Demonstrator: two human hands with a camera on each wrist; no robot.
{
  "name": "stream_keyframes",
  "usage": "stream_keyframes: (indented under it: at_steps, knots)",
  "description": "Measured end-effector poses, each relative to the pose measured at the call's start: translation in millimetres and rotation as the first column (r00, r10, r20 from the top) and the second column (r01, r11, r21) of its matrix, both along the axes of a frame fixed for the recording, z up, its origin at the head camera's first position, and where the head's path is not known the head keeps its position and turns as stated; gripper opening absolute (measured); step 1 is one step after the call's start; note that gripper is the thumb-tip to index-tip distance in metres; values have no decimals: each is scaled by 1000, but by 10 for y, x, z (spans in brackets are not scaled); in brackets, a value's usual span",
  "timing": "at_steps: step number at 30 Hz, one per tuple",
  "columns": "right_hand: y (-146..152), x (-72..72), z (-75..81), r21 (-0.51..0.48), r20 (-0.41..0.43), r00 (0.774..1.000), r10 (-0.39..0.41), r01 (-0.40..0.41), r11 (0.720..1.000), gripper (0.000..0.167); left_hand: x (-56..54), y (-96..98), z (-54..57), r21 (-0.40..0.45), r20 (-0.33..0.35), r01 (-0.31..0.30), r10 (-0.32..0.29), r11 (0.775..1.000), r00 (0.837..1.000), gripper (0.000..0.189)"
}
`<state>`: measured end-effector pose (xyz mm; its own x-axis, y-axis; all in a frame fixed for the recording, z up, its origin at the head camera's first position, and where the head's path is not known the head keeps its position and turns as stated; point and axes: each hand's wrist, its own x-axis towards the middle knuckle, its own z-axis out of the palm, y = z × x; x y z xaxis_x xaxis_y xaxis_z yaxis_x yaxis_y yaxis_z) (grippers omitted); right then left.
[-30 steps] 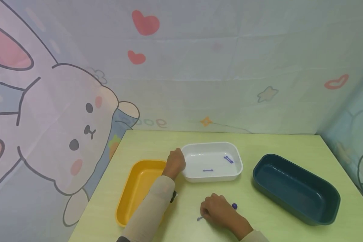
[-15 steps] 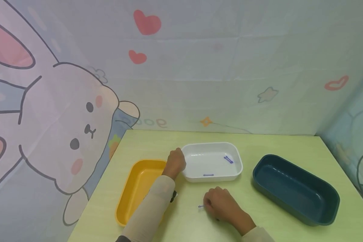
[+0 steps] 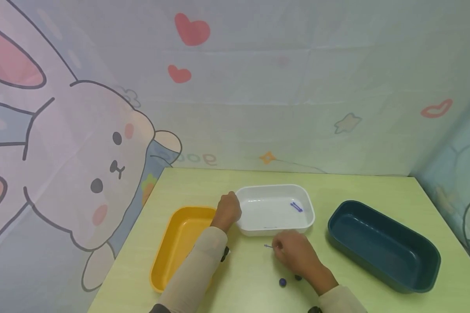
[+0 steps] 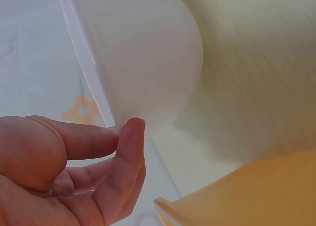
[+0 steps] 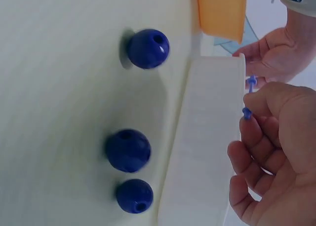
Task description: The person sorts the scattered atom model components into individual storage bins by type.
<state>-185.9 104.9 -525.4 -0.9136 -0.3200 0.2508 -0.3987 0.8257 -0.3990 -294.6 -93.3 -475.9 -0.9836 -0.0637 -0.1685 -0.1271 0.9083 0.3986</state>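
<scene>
My left hand (image 3: 228, 211) pinches the left rim of a white plastic tray (image 3: 274, 187) between thumb and fingers, which the left wrist view shows close up. Just in front of that tray, my right hand (image 3: 295, 253) holds a small purple-blue rod (image 3: 268, 246) with knobbed ends between thumb and forefinger. Inside the tray, on its right side, lie similar rods (image 3: 296, 207). Another is mostly hidden by the near wall. Behind my right hand, dark blue round beads (image 3: 283, 282) with holes rest on the table; the right wrist view shows three, among them a bead (image 5: 148, 48) set apart.
A yellow tray (image 3: 165, 248) stands to the left, partly under my left forearm. On the right sits a dark teal tray (image 3: 380, 256), turned at an angle. A printed cloth (image 3: 282, 87) hangs behind the light green table (image 3: 243, 287).
My right hand has moved forward to the white tray's near side with the rod. Beads it covered now show behind it. A rod inside the tray slid to the near wall. My left hand stays put.
</scene>
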Motion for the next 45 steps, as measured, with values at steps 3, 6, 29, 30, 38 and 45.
stream_keyframes:
  at_steps: [3,6,29,30,38,45]
  knots:
    - [32,-41,20,-6,-7,999,-53,52,999,10,0,4,13,-1,-2,0,0,1000,1000,22]
    - [66,-82,31,-11,-16,995,-95,95,995,7,-2,12,21,2,7,-6,6,1000,1000,22]
    - [292,-384,114,49,-60,962,-265,268,962,6,4,1,-14,10,0,-11,11,1000,1000,23]
    - [297,-393,110,57,-58,963,-263,267,962,6,6,0,-16,10,1,-8,8,1000,1000,23]
    - [308,-436,98,102,-10,966,-259,259,960,6,29,-13,-14,25,7,-3,2,1000,1000,20]
    - [316,-470,126,134,10,969,-248,244,960,5,32,-29,9,30,8,-11,11,999,1000,20]
